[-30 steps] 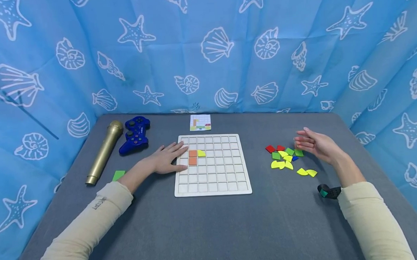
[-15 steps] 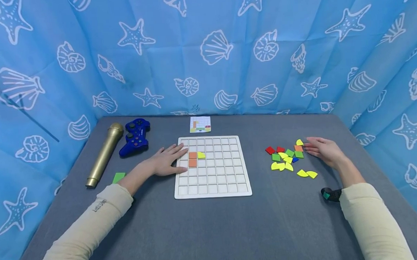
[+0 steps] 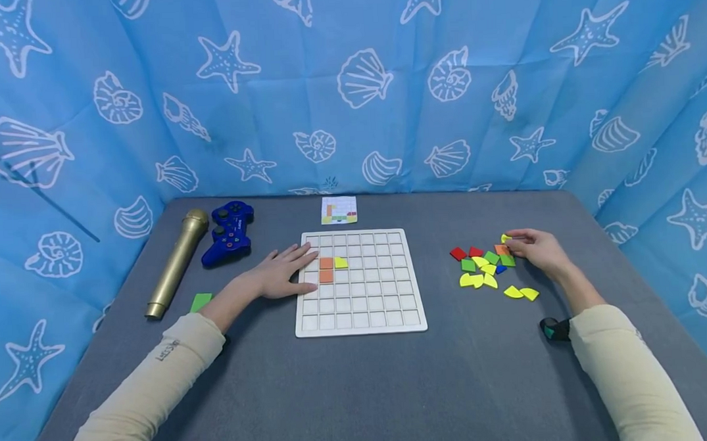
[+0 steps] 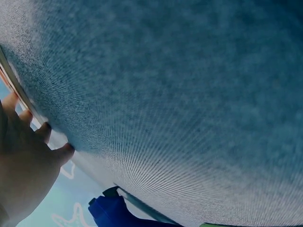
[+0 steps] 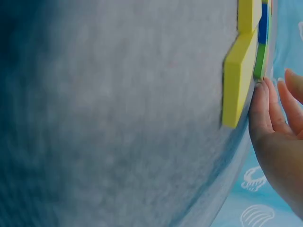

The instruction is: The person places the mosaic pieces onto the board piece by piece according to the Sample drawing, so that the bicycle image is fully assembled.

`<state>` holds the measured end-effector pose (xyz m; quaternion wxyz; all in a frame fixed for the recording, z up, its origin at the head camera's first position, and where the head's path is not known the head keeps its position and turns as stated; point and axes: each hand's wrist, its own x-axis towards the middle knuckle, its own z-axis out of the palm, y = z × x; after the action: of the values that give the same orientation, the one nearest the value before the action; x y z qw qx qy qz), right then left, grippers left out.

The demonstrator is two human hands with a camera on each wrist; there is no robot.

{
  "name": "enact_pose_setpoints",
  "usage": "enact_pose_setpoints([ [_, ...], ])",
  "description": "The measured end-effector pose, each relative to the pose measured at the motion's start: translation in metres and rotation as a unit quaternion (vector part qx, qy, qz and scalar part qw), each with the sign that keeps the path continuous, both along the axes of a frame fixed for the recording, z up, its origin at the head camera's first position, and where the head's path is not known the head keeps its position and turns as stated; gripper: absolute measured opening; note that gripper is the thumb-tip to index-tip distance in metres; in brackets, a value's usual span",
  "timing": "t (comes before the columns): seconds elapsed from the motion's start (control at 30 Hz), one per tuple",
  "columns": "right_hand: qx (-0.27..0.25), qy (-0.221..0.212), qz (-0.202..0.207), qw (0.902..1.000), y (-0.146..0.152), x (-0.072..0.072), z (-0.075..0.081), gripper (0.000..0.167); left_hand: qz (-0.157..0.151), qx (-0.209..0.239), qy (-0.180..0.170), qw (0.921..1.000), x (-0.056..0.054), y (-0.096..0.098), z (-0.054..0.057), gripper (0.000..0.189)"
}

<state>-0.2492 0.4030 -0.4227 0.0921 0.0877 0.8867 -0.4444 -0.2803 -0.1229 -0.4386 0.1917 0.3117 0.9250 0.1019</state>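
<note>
Left grip (image 3: 281,273) — fingers spread; right grip (image 3: 538,249) — fingers slightly bent.

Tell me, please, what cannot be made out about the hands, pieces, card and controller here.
Head view: fingers of the right hand partly cover the farthest yellow piece and an orange tile; a grip cannot be confirmed.
Head view: the left hand hides part of the white board along its left side.
Head view: the card is too small to read exactly.
Left wrist view: the picture's bottom edge cuts off the blue controller.
</note>
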Motion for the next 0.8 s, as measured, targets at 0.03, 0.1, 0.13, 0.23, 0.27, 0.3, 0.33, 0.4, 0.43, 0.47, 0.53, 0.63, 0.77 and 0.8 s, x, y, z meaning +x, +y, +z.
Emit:
enact_pose_setpoints([
  [0.03,0.007,-0.002,0.002,1.0,-0.003,-0.001,0.001,0.055,0.002,0.0,0.0,1.0,0.0,0.0,0.0,0.085],
  [0.1,0.016,-0.002,0.007,0.9999,-0.007,-0.003,0.001,0.055,0.002,0.001,0.001,1.0,-0.001,-0.001,0.0,0.085],
  [0.13,0.023,0.001,0.011,0.9997,-0.01,-0.004,0.001,0.055,0.003,0.0,0.001,1.0,-0.001,-0.001,0.0,0.085],
  [0.23,0.038,0.013,0.025,0.9989,-0.016,-0.007,0.0,0.053,0.002,-0.002,0.004,1.0,-0.002,-0.002,-0.002,0.085],
  [0.27,0.042,0.018,0.03,0.9985,-0.018,-0.008,-0.001,0.052,0.001,-0.002,0.005,1.0,-0.002,-0.002,-0.002,0.085],
  [0.3,0.048,0.023,0.033,0.998,-0.02,-0.009,-0.001,0.051,0.001,-0.003,0.004,1.0,-0.002,-0.003,-0.003,0.085],
  [0.33,0.052,0.027,0.036,0.9976,-0.021,-0.01,-0.002,0.049,0.001,-0.004,0.004,1.0,-0.003,-0.002,-0.003,0.086],
  [0.4,0.06,0.034,0.039,0.9969,-0.024,-0.011,-0.002,0.047,0.001,-0.003,0.003,1.0,-0.003,-0.003,-0.004,0.086],
  [0.43,0.062,0.037,0.039,0.9966,-0.025,-0.011,-0.002,0.046,0.001,0.0,0.003,1.0,-0.003,-0.002,-0.004,0.087],
  [0.47,0.063,0.039,0.037,0.9965,-0.026,-0.011,-0.002,0.046,0.001,0.0,0.003,1.0,-0.003,-0.002,-0.005,0.087],
  [0.53,0.069,0.043,0.034,0.9961,-0.027,-0.01,-0.002,0.045,0.002,-0.001,0.005,1.0,-0.003,-0.002,-0.006,0.087],
  [0.63,0.078,0.053,0.031,0.9951,-0.028,-0.011,-0.003,0.045,0.002,-0.004,0.007,1.0,-0.004,-0.002,-0.007,0.087],
  [0.77,0.087,0.058,0.035,0.9939,-0.028,-0.014,-0.006,0.044,0.003,-0.001,0.003,1.0,-0.002,-0.001,-0.005,0.086],
  [0.8,0.088,0.057,0.035,0.9939,-0.027,-0.014,-0.007,0.043,0.004,-0.003,0.001,1.0,-0.002,-0.001,-0.004,0.086],
])
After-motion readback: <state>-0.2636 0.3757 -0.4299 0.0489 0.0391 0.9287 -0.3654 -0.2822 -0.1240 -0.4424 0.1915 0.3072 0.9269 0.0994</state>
